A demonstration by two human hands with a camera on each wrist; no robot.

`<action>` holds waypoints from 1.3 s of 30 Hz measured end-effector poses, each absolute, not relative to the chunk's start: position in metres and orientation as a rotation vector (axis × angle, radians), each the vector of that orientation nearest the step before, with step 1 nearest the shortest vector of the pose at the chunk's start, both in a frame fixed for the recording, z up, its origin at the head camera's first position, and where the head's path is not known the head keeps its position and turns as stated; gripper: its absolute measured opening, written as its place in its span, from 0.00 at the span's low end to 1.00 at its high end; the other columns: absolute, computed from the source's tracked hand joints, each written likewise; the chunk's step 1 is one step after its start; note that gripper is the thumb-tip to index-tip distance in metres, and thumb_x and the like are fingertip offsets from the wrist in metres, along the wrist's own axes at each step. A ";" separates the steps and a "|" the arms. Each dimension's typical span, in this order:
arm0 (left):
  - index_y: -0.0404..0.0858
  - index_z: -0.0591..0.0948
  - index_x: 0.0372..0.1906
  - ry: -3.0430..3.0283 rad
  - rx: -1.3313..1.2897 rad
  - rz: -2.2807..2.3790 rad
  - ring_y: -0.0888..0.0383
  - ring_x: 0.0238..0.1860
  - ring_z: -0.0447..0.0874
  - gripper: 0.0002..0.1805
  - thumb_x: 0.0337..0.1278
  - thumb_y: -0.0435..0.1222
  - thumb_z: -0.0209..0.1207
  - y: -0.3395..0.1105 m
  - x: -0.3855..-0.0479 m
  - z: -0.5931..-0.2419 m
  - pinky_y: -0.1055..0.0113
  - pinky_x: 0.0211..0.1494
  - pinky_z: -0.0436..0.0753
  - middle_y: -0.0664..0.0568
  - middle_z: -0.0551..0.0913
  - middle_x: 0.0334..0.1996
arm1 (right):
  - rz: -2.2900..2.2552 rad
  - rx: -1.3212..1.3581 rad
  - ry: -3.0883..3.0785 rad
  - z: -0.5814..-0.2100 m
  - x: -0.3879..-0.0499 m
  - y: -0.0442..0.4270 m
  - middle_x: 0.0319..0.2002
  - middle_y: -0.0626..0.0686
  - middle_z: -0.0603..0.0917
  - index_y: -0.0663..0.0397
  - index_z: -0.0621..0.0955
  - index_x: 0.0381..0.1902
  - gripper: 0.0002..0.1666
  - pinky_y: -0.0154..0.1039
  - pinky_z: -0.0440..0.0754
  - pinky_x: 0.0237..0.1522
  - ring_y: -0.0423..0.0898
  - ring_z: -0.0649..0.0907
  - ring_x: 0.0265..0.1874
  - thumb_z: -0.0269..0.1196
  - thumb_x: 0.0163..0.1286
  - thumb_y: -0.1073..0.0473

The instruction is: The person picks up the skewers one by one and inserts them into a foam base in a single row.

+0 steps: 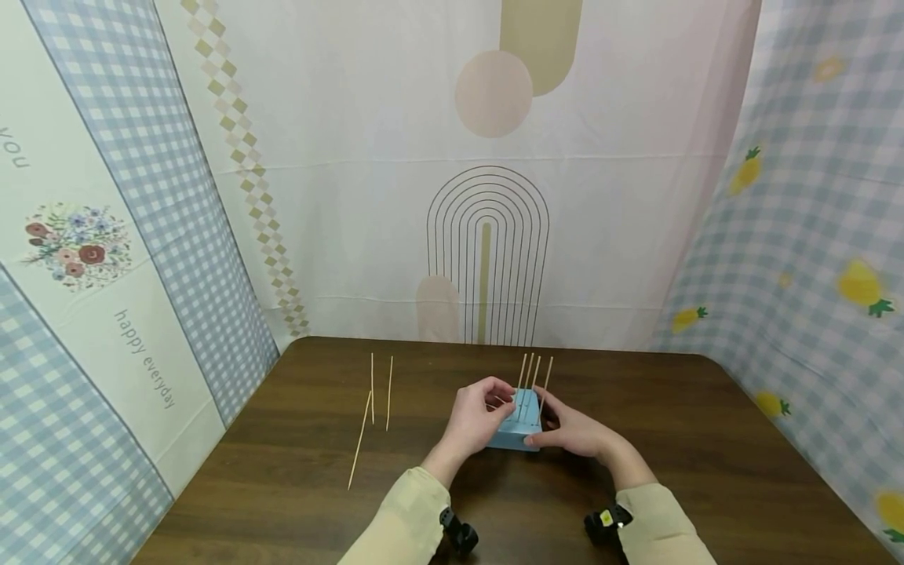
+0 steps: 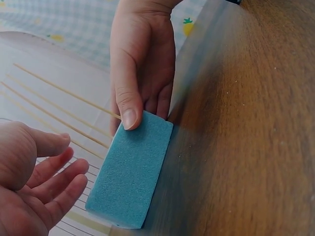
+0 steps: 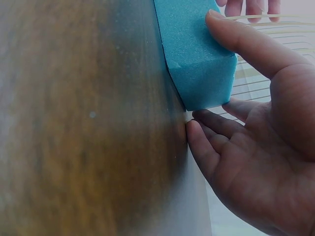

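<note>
A light blue foam block (image 1: 514, 436) rests on the wooden table, with several thin sticks (image 1: 546, 386) standing upright in its top. My right hand (image 1: 575, 431) grips the block's right end; in the right wrist view the thumb of that hand (image 3: 261, 118) presses the block's front face (image 3: 194, 39) and its fingers lie around the end. My left hand (image 1: 476, 416) hovers at the block's left side beside the sticks. In the left wrist view, the left hand (image 2: 37, 177) has its thumb and fingers apart, loosely bent, with nothing between them, near the block (image 2: 130, 169).
Three loose sticks lie on the table to the left: one stick (image 1: 359, 441) slants toward the front edge, another stick (image 1: 373, 388) touches or nearly touches its top, and a third stick (image 1: 389, 394) is beside them. Patterned cloths (image 1: 353, 235) hang behind and at both sides.
</note>
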State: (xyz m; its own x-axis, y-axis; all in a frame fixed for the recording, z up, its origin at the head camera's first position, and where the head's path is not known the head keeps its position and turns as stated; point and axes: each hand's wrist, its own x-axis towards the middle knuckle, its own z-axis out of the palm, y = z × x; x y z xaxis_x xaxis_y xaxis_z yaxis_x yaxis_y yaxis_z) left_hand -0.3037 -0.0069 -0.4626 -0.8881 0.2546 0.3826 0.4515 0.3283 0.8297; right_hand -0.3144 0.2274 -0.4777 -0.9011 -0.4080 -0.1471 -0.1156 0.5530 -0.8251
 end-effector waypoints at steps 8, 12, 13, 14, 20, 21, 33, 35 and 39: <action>0.38 0.88 0.49 -2.452 -0.606 -1.599 0.62 0.41 0.87 0.08 0.68 0.30 0.70 -0.011 -0.301 -0.462 0.65 0.49 0.86 0.55 0.89 0.41 | -1.271 -0.439 2.465 -0.478 -0.314 0.228 0.82 0.70 0.56 0.57 0.48 0.87 0.66 0.69 0.63 0.74 0.68 0.63 0.78 0.75 0.68 0.43; 0.39 0.88 0.49 -2.470 -0.607 -1.595 0.63 0.41 0.86 0.08 0.69 0.31 0.70 -0.013 -0.300 -0.461 0.64 0.50 0.86 0.56 0.89 0.42 | -1.260 -0.421 2.475 -0.478 -0.313 0.228 0.83 0.71 0.54 0.56 0.48 0.88 0.66 0.71 0.63 0.74 0.70 0.62 0.78 0.74 0.68 0.43; 0.39 0.88 0.49 -2.470 -0.608 -1.595 0.63 0.41 0.86 0.08 0.69 0.31 0.70 -0.013 -0.299 -0.461 0.64 0.50 0.86 0.55 0.89 0.42 | -1.257 -0.414 2.478 -0.478 -0.313 0.227 0.83 0.71 0.54 0.56 0.48 0.88 0.66 0.71 0.62 0.74 0.70 0.61 0.79 0.74 0.68 0.43; 0.38 0.88 0.50 -2.473 -0.607 -1.593 0.63 0.41 0.86 0.08 0.69 0.30 0.70 -0.014 -0.299 -0.462 0.63 0.50 0.86 0.55 0.89 0.42 | -1.254 -0.409 2.480 -0.478 -0.313 0.227 0.83 0.71 0.54 0.56 0.47 0.88 0.66 0.72 0.62 0.74 0.70 0.61 0.79 0.74 0.68 0.42; 0.38 0.88 0.50 -2.472 -0.611 -1.583 0.61 0.42 0.88 0.09 0.68 0.29 0.70 -0.016 -0.298 -0.464 0.61 0.51 0.87 0.54 0.89 0.42 | -1.253 -0.379 2.484 -0.481 -0.312 0.226 0.83 0.70 0.54 0.54 0.48 0.88 0.67 0.71 0.60 0.75 0.69 0.60 0.80 0.75 0.67 0.40; 0.38 0.88 0.50 -2.472 -0.610 -1.588 0.60 0.42 0.88 0.09 0.68 0.29 0.70 -0.017 -0.298 -0.463 0.60 0.51 0.87 0.55 0.89 0.42 | -1.255 -0.375 2.485 -0.481 -0.312 0.226 0.84 0.69 0.54 0.54 0.48 0.88 0.67 0.71 0.60 0.75 0.68 0.59 0.80 0.75 0.67 0.40; 0.36 0.88 0.50 -2.467 -0.604 -1.613 0.57 0.43 0.87 0.09 0.68 0.29 0.70 -0.038 -0.297 -0.463 0.58 0.52 0.86 0.52 0.90 0.42 | -1.232 -0.374 2.505 -0.479 -0.310 0.224 0.84 0.70 0.53 0.52 0.48 0.88 0.67 0.71 0.59 0.75 0.69 0.59 0.80 0.74 0.67 0.39; 0.36 0.88 0.49 -2.465 -0.611 -1.608 0.58 0.44 0.87 0.09 0.68 0.29 0.70 -0.044 -0.298 -0.463 0.59 0.52 0.86 0.53 0.90 0.42 | -1.230 -0.376 2.506 -0.479 -0.310 0.225 0.84 0.70 0.53 0.52 0.48 0.88 0.67 0.71 0.59 0.76 0.69 0.59 0.80 0.74 0.67 0.39; 0.36 0.88 0.49 -2.465 -0.632 -1.588 0.57 0.44 0.88 0.08 0.67 0.29 0.70 -0.058 -0.300 -0.464 0.60 0.51 0.86 0.53 0.90 0.41 | -1.232 -0.382 2.508 -0.479 -0.310 0.225 0.84 0.70 0.52 0.51 0.48 0.88 0.67 0.70 0.59 0.76 0.69 0.58 0.80 0.75 0.67 0.40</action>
